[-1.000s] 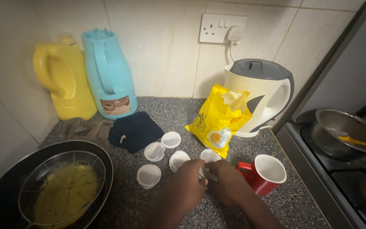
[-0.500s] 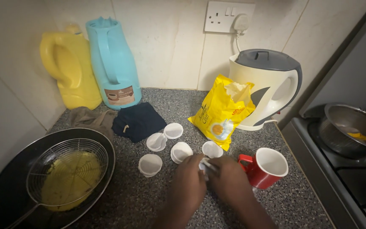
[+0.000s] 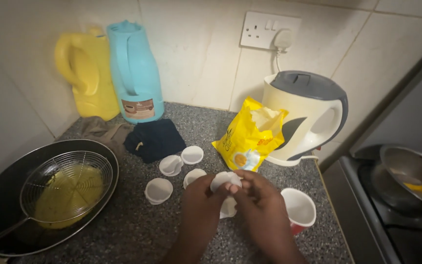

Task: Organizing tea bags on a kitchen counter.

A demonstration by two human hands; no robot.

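A: What's around the grip, biggest first?

B: Pan far left of the hands, wire strainer sitting in it over yellow oil. Kettle behind and right, plugged into the wall socket. Blue jug and yellow jug well behind-left, against the tiles. Metal pot on the stove, far right, yellow utensil in it.

A: Closer in?

B: Yellow bag just behind the hands, torn open at the top, leaning on the kettle. Dark cloth behind-left. Red cup just right of the right hand, tipped toward the hands, white inside.

A: Small stuff?

B: Four small white cups on the counter left and behind-left: one nearest, one, one, one just beside the left hand.

A: The grip?

B: Left hand and right hand meet fingertip to fingertip, both pinching a white cup held just above the counter. Another white piece shows below, between the hands; can't tell if it's touching them.

A: Anything blocking?

B: Hands hide most of the held cup. The bag crowds right behind it, the red cup on the right.
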